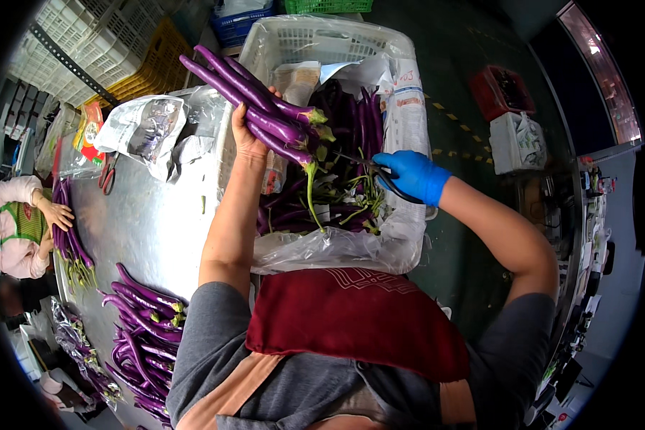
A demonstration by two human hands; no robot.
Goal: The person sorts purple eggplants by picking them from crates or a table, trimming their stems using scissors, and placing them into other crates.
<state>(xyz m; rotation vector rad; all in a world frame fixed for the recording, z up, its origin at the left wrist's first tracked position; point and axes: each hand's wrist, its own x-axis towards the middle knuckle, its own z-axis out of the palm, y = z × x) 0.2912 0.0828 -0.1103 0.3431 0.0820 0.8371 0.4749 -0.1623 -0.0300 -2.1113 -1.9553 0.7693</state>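
Note:
My bare left hand [249, 132] is closed around a bunch of long purple eggplants [265, 115], held over the crate with their stem ends toward the right. One long green stem [312, 193] hangs down from the bunch. My right hand [412, 175], in a blue glove, grips black-handled scissors [373, 166]. Their blades point left and reach close to the stem ends. Below lies a white plastic crate [405, 46], lined with clear plastic and newspaper. More eggplants [362, 122] and loose cut green stems [355, 208] lie in it.
A metal table [158, 222] at left bears a pile of eggplants [143, 337], red-handled scissors [108, 175] and plastic bags [147, 129]. Across it, another person's hands [56, 215] hold eggplants. Stacked crates [100, 43] stand at far left, a red crate [494, 97] on the floor at right.

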